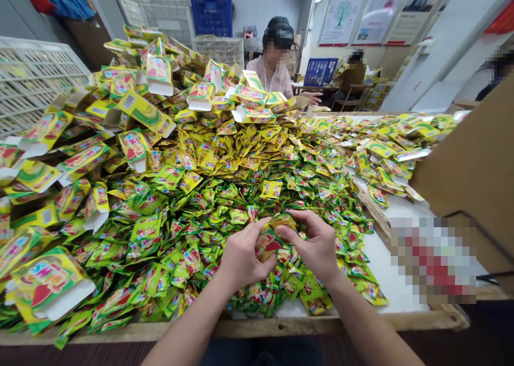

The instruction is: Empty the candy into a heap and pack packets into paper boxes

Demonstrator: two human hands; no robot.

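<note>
My left hand (246,252) is wrapped around a small printed box (268,245) with a red heart on its face, held above the pile. At the upper end of that box, the thumb and fingers of my right hand (317,244) pinch a shiny green and yellow packet (286,221). Fingers partly cover both items, so I cannot tell how far the packet is inside the box. Beneath and around both hands lies a heap of green packets (225,216), with yellow packets (241,151) heaped behind them.
Open-ended cartons (146,111) are stacked on the left, one large in the near corner (48,288). More cartons (377,151) lie beyond a wooden divider (371,213) at right. A cardboard panel (466,173) rises there. Across the table sits a person (271,68).
</note>
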